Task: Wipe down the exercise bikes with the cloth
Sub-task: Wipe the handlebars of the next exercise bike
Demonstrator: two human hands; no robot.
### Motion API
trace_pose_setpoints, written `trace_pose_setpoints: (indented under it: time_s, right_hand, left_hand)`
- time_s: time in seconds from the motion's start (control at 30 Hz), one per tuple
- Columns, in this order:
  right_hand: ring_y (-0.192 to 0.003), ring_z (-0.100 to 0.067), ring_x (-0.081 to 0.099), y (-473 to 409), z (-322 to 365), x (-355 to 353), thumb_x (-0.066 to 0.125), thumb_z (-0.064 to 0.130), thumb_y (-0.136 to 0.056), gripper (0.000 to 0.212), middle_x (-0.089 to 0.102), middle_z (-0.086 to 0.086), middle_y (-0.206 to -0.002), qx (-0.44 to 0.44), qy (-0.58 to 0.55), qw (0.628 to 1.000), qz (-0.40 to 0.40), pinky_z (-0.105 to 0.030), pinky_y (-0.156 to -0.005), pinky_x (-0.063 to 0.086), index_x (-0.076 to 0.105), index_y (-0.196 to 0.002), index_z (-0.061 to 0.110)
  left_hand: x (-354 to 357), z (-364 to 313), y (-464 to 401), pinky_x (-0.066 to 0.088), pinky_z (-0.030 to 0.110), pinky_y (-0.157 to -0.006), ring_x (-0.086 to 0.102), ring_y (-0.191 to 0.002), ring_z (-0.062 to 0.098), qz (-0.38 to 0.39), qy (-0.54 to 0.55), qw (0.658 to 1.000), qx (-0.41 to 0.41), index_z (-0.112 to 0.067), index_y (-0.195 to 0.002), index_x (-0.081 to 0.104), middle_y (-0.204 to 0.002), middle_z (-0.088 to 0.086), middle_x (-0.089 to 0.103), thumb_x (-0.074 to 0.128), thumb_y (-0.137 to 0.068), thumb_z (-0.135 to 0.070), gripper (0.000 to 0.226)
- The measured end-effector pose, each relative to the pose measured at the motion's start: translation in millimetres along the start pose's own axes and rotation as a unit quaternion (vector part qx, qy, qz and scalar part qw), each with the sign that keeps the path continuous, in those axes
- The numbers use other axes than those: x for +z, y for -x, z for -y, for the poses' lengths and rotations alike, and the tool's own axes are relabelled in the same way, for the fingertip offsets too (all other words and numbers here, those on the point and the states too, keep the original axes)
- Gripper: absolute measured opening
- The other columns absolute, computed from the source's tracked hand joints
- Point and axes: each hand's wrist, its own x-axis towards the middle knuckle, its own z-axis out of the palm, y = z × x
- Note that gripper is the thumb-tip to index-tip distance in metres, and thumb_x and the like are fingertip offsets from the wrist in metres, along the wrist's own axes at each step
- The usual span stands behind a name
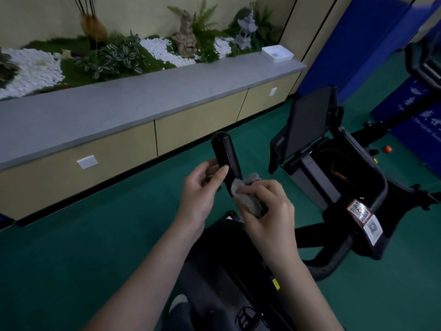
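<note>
Beyond the fingertips, at the far end of the grey ledge (143,99), a shallow white tray (277,53) sits with something small and pale at its centre, too blurred to identify. Behind the ledge, a long planter bed (71,75) holds white pebbles (33,70), leafy plants (112,58), a stone lantern (245,32) and a rock ornament (186,34).

Head view. The black handlebar grip (225,156) of the exercise bike (334,187) rises upright between the two hands. The left hand (202,189) curls round the grip from the left, its thumb lying across the front of the bar. The right hand (267,211) sits just below and to the right, its fingers closed on the cloth (248,194) and pressing it against the lower part of the grip. The cloth is grey, fuzzy and bunched; one corner protrudes above the right fingers, touching the bar. To the right of the fingers, well apart, stand the bike's dark console screen (307,125) and frame, the latter bearing two square stickers (365,218). The floor (95,235) below is green.
</note>
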Motion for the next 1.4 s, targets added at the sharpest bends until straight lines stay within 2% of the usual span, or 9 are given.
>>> trace_pose_setpoints:
  time_s: [0.1,0.27,0.47,0.6,0.8,1.0,1.13,1.27,1.4]
  right_hand:
    - [-0.088,-0.015,0.055,8,-10,-14,0.078,0.002,-0.074,0.016,0.057,0.004,-0.090,-0.039,0.027,0.998,0.031,-0.007,-0.079,0.038,0.073,-0.087,0.012]
    - [-0.089,-0.017,0.061,-2,-9,-7,0.075,0.008,-0.079,0.011,0.061,0.003,-0.092,-0.001,-0.016,0.999,-0.032,-0.019,-0.078,0.047,0.072,-0.090,0.012]
    - [-0.093,-0.014,0.055,5,-18,-25,0.078,0.003,-0.074,0.021,0.061,0.006,-0.095,-0.088,-0.005,0.992,0.090,-0.008,-0.085,0.036,0.073,-0.090,0.014]
    - [-0.091,-0.015,0.056,-2,-23,-26,0.075,0.010,-0.081,0.011,0.061,0.006,-0.093,-0.047,-0.019,0.998,0.043,-0.012,-0.080,0.042,0.072,-0.091,0.014]
    - [-0.086,-0.004,0.062,0,-33,-34,0.069,0.015,-0.086,0.009,0.066,0.011,-0.089,0.022,-0.101,0.991,0.084,-0.020,-0.076,0.047,0.069,-0.091,0.022]
    - [-0.069,-0.012,0.063,-23,-45,-22,0.062,0.028,-0.091,0.011,0.068,0.004,-0.080,0.277,-0.246,0.923,0.103,-0.031,-0.062,0.052,0.065,-0.098,0.022]
    - [-0.094,-0.023,0.068,-41,-39,-7,0.054,0.019,-0.095,0.014,0.072,-0.009,-0.103,0.270,-0.318,0.884,0.213,-0.039,-0.088,0.053,0.067,-0.101,0.019]
    - [-0.089,-0.034,0.068,-39,-44,-30,0.044,0.008,-0.099,0.026,0.070,-0.022,-0.104,0.295,-0.371,0.821,0.319,-0.030,-0.071,0.058,0.063,-0.115,-0.001]
    - [-0.088,-0.034,0.066,-29,-51,-34,0.042,0.006,-0.100,0.024,0.069,-0.024,-0.101,0.299,-0.370,0.826,0.303,-0.035,-0.074,0.056,0.062,-0.112,0.000]
  left_hand:
    - [2,0,2,0.049,0.015,-0.073,0.065,-0.089,0.001,-0.010,0.001,1.000,0.003,-0.025,-0.097,0.066,-0.094,-0.007,0.070,0.064,-0.088,-0.018,0.012]
    - [5,0,5,0.049,0.015,-0.073,0.065,-0.091,0.002,-0.029,-0.009,1.000,0.002,-0.025,-0.101,0.067,-0.096,-0.007,0.071,0.064,-0.089,-0.022,0.012]
    - [10,-2,9,0.049,0.016,-0.074,0.065,-0.090,0.000,-0.055,-0.006,0.998,-0.006,-0.024,-0.101,0.067,-0.096,-0.009,0.071,0.064,-0.088,-0.024,0.013]
    - [15,-3,14,0.046,0.021,-0.074,0.065,-0.088,0.000,-0.074,-0.013,0.997,-0.009,-0.026,-0.101,0.067,-0.099,-0.009,0.070,0.064,-0.089,-0.027,0.013]
    - [17,-6,25,0.049,0.022,-0.082,0.063,-0.094,-0.002,-0.074,-0.032,0.997,0.001,-0.034,-0.099,0.062,-0.102,-0.013,0.068,0.062,-0.090,-0.026,0.012]
    - [21,3,44,0.049,0.018,-0.082,0.060,-0.081,-0.016,-0.081,-0.066,0.994,0.014,-0.034,-0.102,0.058,-0.101,-0.014,0.062,0.064,-0.089,-0.018,0.022]
    - [23,13,55,0.050,0.019,-0.082,0.062,-0.086,-0.009,-0.098,-0.080,0.992,0.014,-0.025,-0.111,0.061,-0.103,-0.010,0.063,0.064,-0.089,-0.017,0.024]
    - [22,18,64,0.049,0.027,-0.088,0.062,-0.100,0.005,-0.106,-0.089,0.990,0.002,-0.035,-0.103,0.061,-0.109,-0.006,0.064,0.064,-0.089,-0.021,0.020]
    - [23,16,67,0.050,0.026,-0.088,0.063,-0.097,0.006,-0.111,-0.101,0.989,0.011,-0.030,-0.108,0.061,-0.111,-0.004,0.065,0.064,-0.088,-0.017,0.024]
